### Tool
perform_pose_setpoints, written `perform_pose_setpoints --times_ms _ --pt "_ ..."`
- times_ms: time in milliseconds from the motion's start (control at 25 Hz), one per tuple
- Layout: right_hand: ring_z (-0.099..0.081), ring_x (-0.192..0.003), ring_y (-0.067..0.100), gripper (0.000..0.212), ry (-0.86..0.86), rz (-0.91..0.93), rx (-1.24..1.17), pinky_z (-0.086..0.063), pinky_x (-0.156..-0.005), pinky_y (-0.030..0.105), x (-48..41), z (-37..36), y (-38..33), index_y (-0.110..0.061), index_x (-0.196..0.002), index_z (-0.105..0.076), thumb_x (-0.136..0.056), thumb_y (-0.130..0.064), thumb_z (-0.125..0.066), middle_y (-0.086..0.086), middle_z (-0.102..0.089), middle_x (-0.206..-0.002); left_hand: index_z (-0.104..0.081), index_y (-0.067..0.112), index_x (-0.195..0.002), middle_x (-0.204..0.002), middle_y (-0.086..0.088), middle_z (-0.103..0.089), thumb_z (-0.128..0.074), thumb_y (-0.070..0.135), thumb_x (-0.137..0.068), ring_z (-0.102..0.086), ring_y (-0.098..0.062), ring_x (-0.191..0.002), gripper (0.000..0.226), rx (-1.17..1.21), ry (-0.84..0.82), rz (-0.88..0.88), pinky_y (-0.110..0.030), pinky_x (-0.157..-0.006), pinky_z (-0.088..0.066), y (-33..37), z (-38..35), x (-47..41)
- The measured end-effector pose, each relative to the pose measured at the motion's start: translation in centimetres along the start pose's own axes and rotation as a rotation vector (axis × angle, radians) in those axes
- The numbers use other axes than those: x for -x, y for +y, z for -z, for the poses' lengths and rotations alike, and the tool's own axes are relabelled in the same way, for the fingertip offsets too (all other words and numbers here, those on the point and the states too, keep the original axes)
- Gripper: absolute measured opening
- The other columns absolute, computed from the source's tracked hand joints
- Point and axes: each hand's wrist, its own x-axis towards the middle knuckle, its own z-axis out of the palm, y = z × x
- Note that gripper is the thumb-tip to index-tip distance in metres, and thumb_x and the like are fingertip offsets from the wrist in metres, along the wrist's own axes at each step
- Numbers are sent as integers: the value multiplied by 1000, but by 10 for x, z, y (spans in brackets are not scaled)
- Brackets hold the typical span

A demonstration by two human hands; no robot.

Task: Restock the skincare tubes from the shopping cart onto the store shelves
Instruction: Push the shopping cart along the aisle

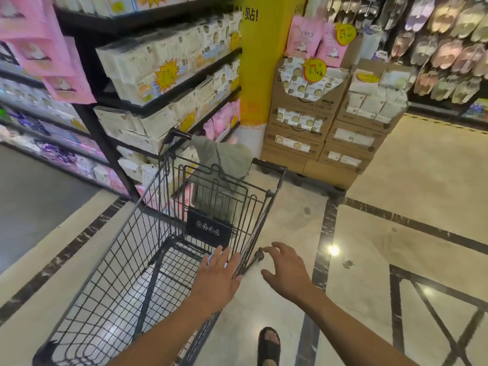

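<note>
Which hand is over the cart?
The left hand: it reaches across the edge of the cart. The right hand is spread above the floor beside it.

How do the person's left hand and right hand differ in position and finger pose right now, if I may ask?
Position: the left hand reaches into the shopping cart over its right rim; the right hand hovers outside the cart, above the floor. Fingers: the left hand's are straight and close together; the right hand's are spread and slightly bent. Both are bare, palms down, gripping nothing visible.
</note>
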Motion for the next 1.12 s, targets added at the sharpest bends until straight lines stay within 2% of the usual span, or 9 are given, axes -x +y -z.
perform_pose_setpoints --times_ms 120,200,320,480,680,760,840,960,1120 --pt "-32 -146 25 61 -29 106 15 -31 -118 42 -54 7 7 -30 -149 -44 -91 -44 -59 2 -38 -159 -18 27 -163 -173 -5 -12 -9 60 -98 -6 -29 -160 74 57 -17 105 -53 -128 -11 -3 9 -31" --pt "-35 -144 24 58 -48 185 29 -33 -116 41 -85 8 7 -29 -147 -47 -91 -43 -58 1 -41 -156 -17 26 -163 -173 -5 -10 -14 59 -100 -4 -28 -160 71 85 -26 178 -52 -128 -8 -6 12 -45" --pt "-38 -141 22 56 -106 290 59 -35 -114 37 -124 4 1 -29 -144 -51 -91 -42 -59 1 -44 -153 -17 25 -164 -174 -4 -8 -6 60 -94 -3 -27 -160 79 110 -60 261 -53 -128 -9 -17 6 -54" --pt "-41 -140 25 56 -224 408 105 -36 -112 37 -168 -8 -18 -27 -142 -54 -89 -42 -58 3 -46 -151 -48 25 -152 -162 -7 -42 -27 56 -96 -36 -29 -151 67 157 -132 390 -56 -118 -36 -37 -4 -62" --pt "-42 -140 26 63 -404 436 165 -37 -115 35 -209 -44 -45 -24 -143 -55 -83 -43 -54 6 -48 -152 -58 20 -143 -149 -8 -56 -36 53 -95 -56 -35 -136 62 241 -134 446 -58 -102 -50 -71 -34 -69" --pt "-43 -136 24 58 -485 419 181 -37 -112 36 -222 -58 -55 -25 -141 -55 -85 -40 -58 2 -49 -148 -35 22 -158 -166 -5 -31 -33 52 -103 -31 -33 -153 63 309 -145 487 -59 -119 -30 -86 -45 -72" --pt "-45 -131 25 54 -570 386 196 -40 -108 36 -237 -76 -60 -24 -139 -54 -86 -38 -58 2 -51 -143 -14 25 -164 -173 -3 -9 -29 54 -106 -8 -28 -159 67 365 -177 533 -55 -127 -12 -101 -65 -74" --pt "-52 -125 27 54 -657 369 187 -44 -100 35 -255 -99 -66 -17 -135 -58 -85 -36 -59 7 -56 -135 -16 26 -163 -172 -4 -15 -29 56 -106 -12 -28 -158 66 400 -199 587 -54 -125 -17 -115 -81 -76" --pt "-63 -106 30 30 -775 327 220 -46 -84 33 -276 -143 -64 -8 -113 -69 -86 -21 -61 13 -66 -111 -19 26 -161 -169 -5 -22 -37 54 -104 -21 -30 -155 67 476 -282 657 -55 -123 -25 -128 -115 -84"
